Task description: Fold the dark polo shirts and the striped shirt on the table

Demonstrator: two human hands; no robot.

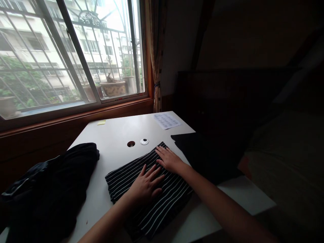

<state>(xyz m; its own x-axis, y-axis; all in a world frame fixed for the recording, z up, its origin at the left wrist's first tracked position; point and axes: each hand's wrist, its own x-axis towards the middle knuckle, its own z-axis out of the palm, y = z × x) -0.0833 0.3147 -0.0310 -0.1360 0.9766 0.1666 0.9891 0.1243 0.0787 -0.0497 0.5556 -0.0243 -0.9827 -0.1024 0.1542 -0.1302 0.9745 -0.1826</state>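
A black garment with white stripes (124, 179) lies folded into a flat, roughly rectangular shape on the white table (116, 131). My left hand (145, 185) rests flat on the middle of it, fingers spread. Toward the garment's far corner, my right hand (170, 160) also lies flat, fingers stretched out over the stripes. Neither hand grips the cloth. My forearms cover part of the garment's near side.
Dark clothes (73, 175) are heaped at the left table edge. Black cloth (202, 152) lies at the right. A printed sheet (167, 120), a yellow note (101, 122), a cable hole (131, 144) and a round cover (144, 141) are farther back, below a barred window (88, 50).
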